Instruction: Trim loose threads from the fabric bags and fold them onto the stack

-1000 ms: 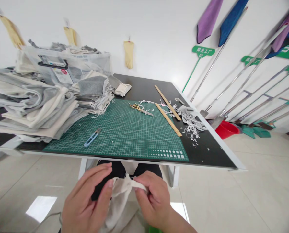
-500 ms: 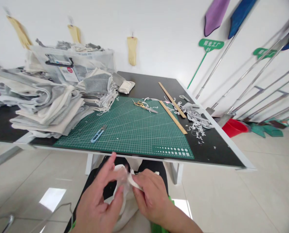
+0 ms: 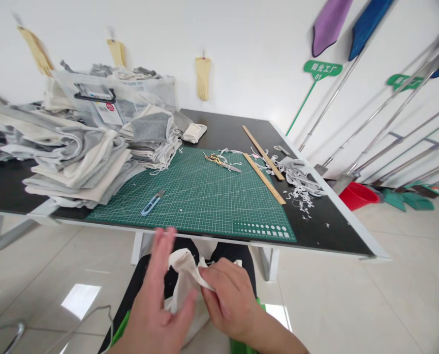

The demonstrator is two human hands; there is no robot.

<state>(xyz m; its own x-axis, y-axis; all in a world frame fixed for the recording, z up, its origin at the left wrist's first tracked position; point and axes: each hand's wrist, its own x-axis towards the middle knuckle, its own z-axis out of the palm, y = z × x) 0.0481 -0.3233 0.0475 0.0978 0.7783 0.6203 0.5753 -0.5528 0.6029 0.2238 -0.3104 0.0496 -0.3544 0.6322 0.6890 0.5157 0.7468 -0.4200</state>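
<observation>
A cream piece of fabric (image 3: 184, 275) hangs over my lap, its upper edge folded into a curved band. My right hand (image 3: 229, 295) pinches that edge between thumb and fingers. Beside it on the left, my left hand (image 3: 160, 300) is spread, fingers pointing up and thumb apart, slightly blurred; the cloth lies behind its thumb. On the table ahead, blue thread snips (image 3: 153, 202) rest on a green cutting mat (image 3: 204, 206). Gold-handled scissors (image 3: 222, 162) lie farther back on the mat among white strips.
Stacked grey and cream cloths (image 3: 75, 172) and a clear plastic box (image 3: 109, 110) fill the table's left side. Two wooden rulers (image 3: 264, 179) and a heap of fabric scraps (image 3: 302, 179) lie to the right. A red bucket (image 3: 358, 195) stands on the floor beyond.
My left fingers have straightened and drawn together, moving off the fabric's edge, so more of the cream band shows. My right hand keeps its pinch.
</observation>
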